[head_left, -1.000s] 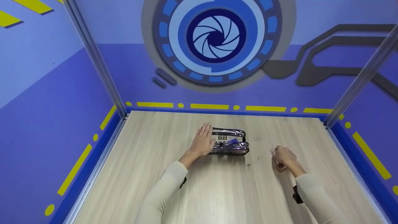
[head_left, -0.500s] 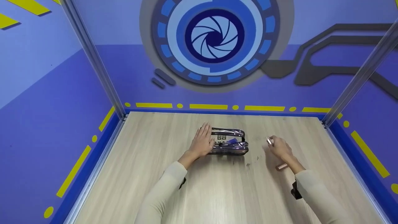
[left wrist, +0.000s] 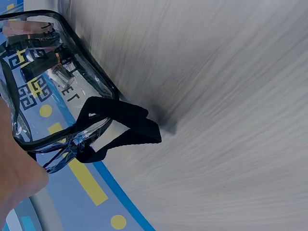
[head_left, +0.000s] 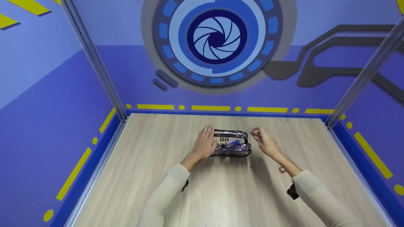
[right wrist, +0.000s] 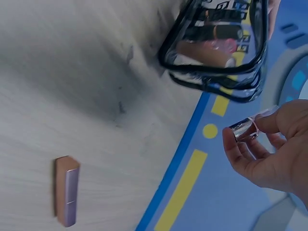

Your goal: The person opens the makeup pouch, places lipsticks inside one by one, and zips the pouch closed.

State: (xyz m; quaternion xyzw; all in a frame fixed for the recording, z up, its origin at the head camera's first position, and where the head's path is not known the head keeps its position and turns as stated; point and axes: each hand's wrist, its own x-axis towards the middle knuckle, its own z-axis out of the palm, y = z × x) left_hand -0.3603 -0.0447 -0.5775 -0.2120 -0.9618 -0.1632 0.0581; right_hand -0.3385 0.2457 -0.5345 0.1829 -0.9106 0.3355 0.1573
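The right hand (right wrist: pixel 276 159) pinches a small cylinder (right wrist: pixel 244 130), shiny silver with a clear part, between thumb and fingers, just beside a see-through pouch (right wrist: pixel 202 69) with black edging. The pouch stands between that hand and a sliver of the left hand (right wrist: pixel 273 18), showing a tan tube (right wrist: pixel 204 52) and dark tubes (right wrist: pixel 214 32) inside. Apart from the right hand, on the side away from the left, a tan-and-mauve box (right wrist: pixel 66 190) lies on the worktop (right wrist: pixel 110 159).

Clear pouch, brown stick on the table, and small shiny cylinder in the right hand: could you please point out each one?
Clear pouch (head_left: pixel 233 151), head view: its near wall.
Brown stick (right wrist: pixel 66 191), right wrist view: middle of its length.
Small shiny cylinder (right wrist: pixel 244 129), right wrist view: its silvery part.
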